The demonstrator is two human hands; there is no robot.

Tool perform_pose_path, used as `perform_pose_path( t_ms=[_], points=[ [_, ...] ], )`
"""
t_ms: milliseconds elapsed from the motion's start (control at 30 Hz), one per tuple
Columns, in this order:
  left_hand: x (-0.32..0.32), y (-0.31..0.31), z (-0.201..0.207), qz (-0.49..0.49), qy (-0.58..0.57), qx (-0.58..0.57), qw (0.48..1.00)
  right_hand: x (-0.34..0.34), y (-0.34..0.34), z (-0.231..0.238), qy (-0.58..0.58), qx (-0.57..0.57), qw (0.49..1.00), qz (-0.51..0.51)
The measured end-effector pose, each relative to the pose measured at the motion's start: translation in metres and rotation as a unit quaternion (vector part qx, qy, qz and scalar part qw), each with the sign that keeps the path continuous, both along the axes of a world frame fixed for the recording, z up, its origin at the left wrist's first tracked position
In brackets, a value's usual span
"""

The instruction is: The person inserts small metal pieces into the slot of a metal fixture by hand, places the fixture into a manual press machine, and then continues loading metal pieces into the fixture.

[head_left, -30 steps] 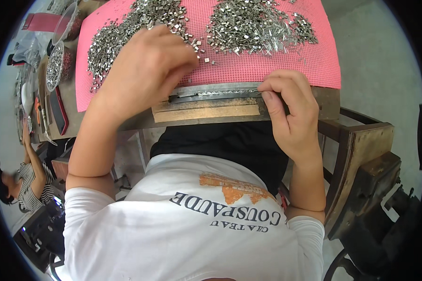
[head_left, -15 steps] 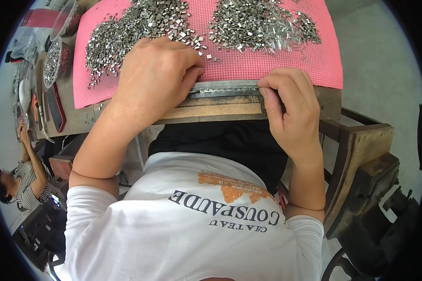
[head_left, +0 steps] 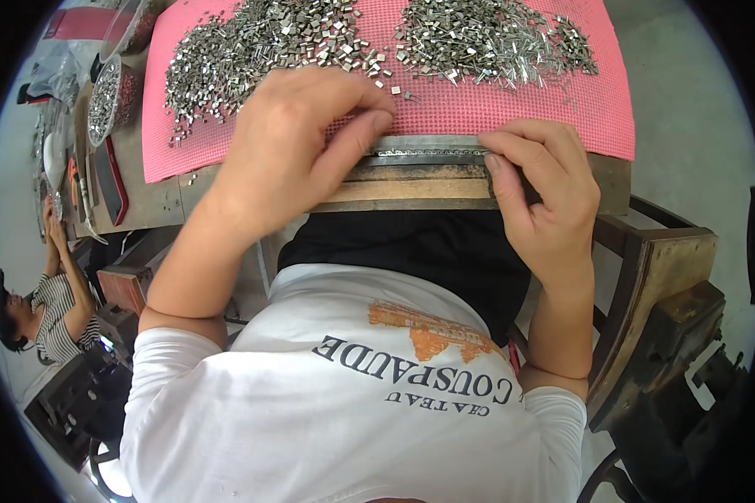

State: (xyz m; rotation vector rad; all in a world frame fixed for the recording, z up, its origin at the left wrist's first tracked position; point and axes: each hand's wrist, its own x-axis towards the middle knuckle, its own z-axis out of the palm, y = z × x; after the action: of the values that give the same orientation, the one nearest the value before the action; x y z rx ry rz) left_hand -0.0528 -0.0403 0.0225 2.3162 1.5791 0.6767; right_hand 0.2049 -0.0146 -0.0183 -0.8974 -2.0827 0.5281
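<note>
A long narrow metal strip [head_left: 432, 142] lies along the table's near edge, with a row of tiny shiny pieces [head_left: 428, 153] on it. My right hand [head_left: 549, 180] pinches at the strip's right end with thumb and forefinger. Over the left part of the strip, my left hand [head_left: 289, 138] has its thumb and curled fingers drawn together at the tips; whatever lies between them is too small to see. Beyond the hands, loose small silvery metal parts, a left heap [head_left: 268, 50] and a right heap [head_left: 478, 42] with thin wire legs, cover a pink mesh mat [head_left: 445, 109].
Clear tubs of small parts, one of them [head_left: 113, 101] nearest, stand at the table's left. A red-and-black tool [head_left: 111, 180] lies beside them. A wooden frame [head_left: 646, 277] is on my right. Another person [head_left: 50, 310] works at far left.
The whole view has shifted, so the table and both hands appear farther right. My left thumb and forefinger show a wider gap behind their tips. My right hand stays at the strip's end.
</note>
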Motion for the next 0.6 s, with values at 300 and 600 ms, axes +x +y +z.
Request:
perform_pose_path(
  t_ms=[300, 600],
  points=[
    [0.004, -0.030, -0.027, 0.036, -0.136, 0.026, 0.990, 0.003, -0.002, -0.005, 0.036, -0.038, 0.999, -0.009],
    [0.006, -0.031, -0.036, 0.041, -0.102, 0.098, 0.989, 0.006, -0.002, -0.009, 0.044, -0.034, 0.998, -0.008]
  ],
)
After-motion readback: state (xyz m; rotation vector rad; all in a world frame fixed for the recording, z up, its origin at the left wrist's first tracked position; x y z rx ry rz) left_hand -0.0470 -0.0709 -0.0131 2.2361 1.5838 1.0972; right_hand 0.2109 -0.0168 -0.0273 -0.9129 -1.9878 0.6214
